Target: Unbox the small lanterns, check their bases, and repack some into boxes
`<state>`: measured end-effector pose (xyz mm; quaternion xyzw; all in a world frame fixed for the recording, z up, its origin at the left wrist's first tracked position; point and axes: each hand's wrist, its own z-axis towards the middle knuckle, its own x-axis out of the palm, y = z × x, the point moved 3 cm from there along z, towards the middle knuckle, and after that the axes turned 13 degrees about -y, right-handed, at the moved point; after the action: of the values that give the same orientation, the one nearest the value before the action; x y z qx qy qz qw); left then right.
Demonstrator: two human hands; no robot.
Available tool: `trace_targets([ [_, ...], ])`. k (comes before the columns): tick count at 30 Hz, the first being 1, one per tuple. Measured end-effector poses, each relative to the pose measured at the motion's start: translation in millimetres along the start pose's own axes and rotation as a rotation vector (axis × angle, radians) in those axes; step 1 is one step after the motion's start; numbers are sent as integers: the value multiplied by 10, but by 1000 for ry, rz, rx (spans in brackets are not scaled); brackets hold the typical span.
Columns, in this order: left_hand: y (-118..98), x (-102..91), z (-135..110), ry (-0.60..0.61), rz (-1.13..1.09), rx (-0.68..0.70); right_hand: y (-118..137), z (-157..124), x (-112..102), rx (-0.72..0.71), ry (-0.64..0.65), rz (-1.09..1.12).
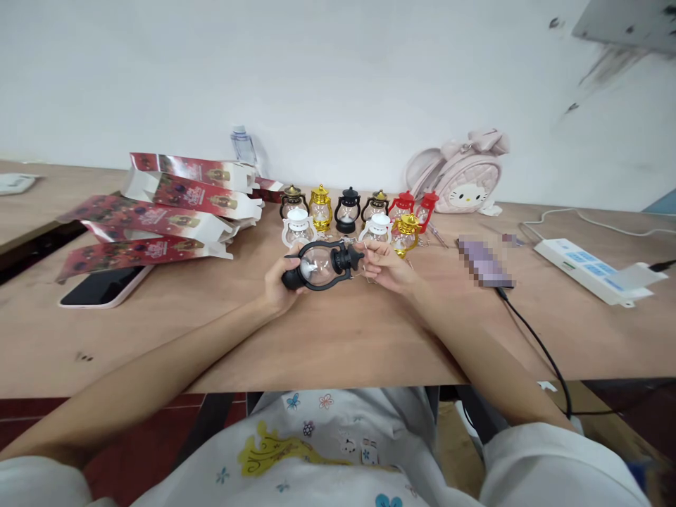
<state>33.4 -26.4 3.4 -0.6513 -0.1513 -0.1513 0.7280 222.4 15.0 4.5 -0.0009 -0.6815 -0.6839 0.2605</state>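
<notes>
A small black lantern (320, 266) with a clear globe is held on its side above the table. My left hand (279, 285) is closed around its base. At the lantern's pointed top, my right hand (389, 267) pinches a thin metal wire; its exact shape is hard to make out. Just behind my hands stand several similar lanterns, among them a white lantern (299, 227), another white lantern (376, 229), a gold lantern (405, 232), a black lantern (348, 210) and a red lantern (427, 209).
Red printed cartons (153, 218) lie piled at the left, partly over a phone (103, 287). A clear bottle (243, 146) and a pink backpack (467, 179) stand by the wall. Rightward are a blurred-out phone (483, 262) on a cable and a white power strip (589, 269).
</notes>
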Motion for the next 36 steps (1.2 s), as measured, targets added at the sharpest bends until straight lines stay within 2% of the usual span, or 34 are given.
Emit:
trace_targets([
  [3, -11, 22, -11, 4, -9, -24, 20, -22, -3, 59, 34, 63],
  [6, 4, 41, -32, 25, -1, -38, -9, -39, 25, 95, 39, 20],
  [12, 21, 30, -49, 34, 34, 1, -82, -45, 91, 96, -138, -47],
  [18, 62, -1, -29, -4, 71, 2, -89, -2, 48, 95, -230, -40],
  [23, 95, -29, 9, -39, 100, 12, -49, 19, 12, 26, -329, -52],
  [29, 92, -75, 50, -158, 301, 56, -11, 13, -48, -153, -569, -138],
  [36, 75, -64, 57, -190, 328, 50, -19, 17, -120, -224, -630, -6],
])
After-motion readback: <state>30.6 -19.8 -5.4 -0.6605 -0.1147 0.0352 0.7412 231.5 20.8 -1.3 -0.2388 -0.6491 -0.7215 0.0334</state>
